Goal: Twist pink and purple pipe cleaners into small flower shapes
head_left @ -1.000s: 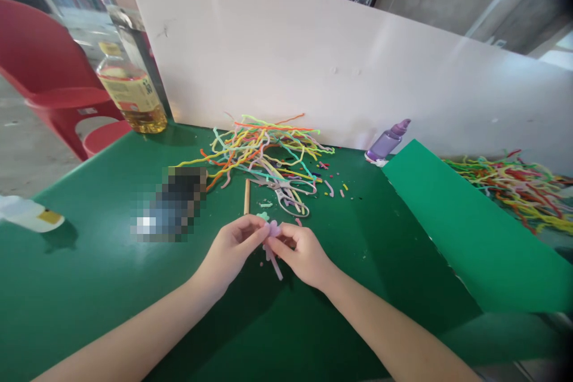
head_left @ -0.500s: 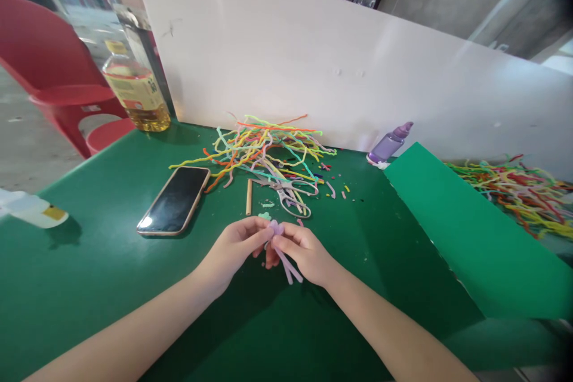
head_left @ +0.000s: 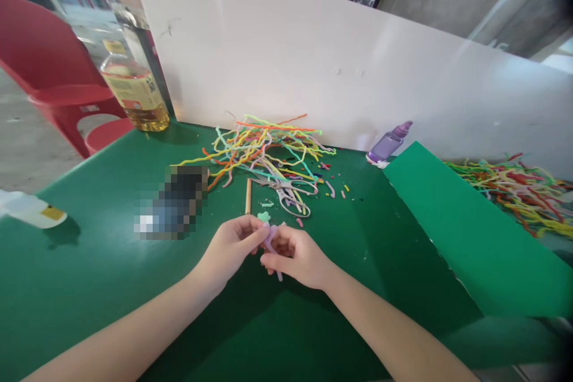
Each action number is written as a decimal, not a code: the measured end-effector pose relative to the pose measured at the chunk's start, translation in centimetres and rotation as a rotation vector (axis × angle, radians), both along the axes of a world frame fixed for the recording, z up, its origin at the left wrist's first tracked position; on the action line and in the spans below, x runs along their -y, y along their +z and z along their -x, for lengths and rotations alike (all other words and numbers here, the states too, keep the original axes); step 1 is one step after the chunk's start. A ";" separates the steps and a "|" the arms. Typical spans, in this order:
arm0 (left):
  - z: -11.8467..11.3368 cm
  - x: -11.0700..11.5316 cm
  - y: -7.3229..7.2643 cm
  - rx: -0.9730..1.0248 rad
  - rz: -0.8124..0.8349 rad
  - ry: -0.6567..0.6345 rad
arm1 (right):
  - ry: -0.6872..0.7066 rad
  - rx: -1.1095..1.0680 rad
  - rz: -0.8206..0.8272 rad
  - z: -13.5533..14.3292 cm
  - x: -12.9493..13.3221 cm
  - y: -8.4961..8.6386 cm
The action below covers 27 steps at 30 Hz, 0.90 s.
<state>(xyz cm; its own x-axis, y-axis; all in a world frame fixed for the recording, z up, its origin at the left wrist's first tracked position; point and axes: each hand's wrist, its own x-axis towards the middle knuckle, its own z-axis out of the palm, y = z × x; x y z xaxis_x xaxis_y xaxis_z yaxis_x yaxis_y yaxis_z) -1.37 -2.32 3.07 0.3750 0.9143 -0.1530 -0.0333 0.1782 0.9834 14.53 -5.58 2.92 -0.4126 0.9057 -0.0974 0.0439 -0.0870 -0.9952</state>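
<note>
"Light purple strip (head_left: 271, 242)! Where is it?"

"It is right between the two hands, at the middle of the big green table (head_left: 268, 334)."

"Tell me the other big things."

"A long white board (head_left: 313, 59) stands along the back of the table. A green board (head_left: 474, 233) is over on the right. A messy heap of bright strips (head_left: 267, 144) sits past the hands, near the white board."

"What are the hands doing?"

"They are close together, with the purple strip in the middle. The left hand (head_left: 235, 245) pinches it near the top with thumb and fingers. The right hand (head_left: 305, 256) is curled up beside it, and the strip goes behind its thumb. I can't tell if that hand grips it."

"Can you see the whole strip?"

"No, the fingers hide some. One end pokes out below the right hand."

"And the little things?"

"Scissors (head_left: 281, 191) lie just past the hands, by the heap. A thin wooden stick (head_left: 248, 196) lies to their left. One tiny light green bit (head_left: 264, 216) is near the left fingertips."
</note>
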 end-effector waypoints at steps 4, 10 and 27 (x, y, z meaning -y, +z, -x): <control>0.0 0.0 0.1 0.022 0.038 0.000 | -0.020 0.075 -0.072 0.1 0.2 0.1; 0.1 -0.1 0.1 0.007 -0.006 0.014 | -0.050 0.112 -0.138 0.0 0.1 -0.1; 0.4 -0.7 -0.5 0.069 -0.030 -0.129 | -0.109 0.041 -0.123 -0.4 -0.3 0.1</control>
<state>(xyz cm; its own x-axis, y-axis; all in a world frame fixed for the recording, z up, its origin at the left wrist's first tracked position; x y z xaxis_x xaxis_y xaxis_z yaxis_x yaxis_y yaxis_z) -1.74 -1.59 2.52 0.4983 0.8617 -0.0958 -0.0801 0.1558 0.9845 14.97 -5.32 3.00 -0.3095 0.9509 0.0020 0.0819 0.0288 -0.9962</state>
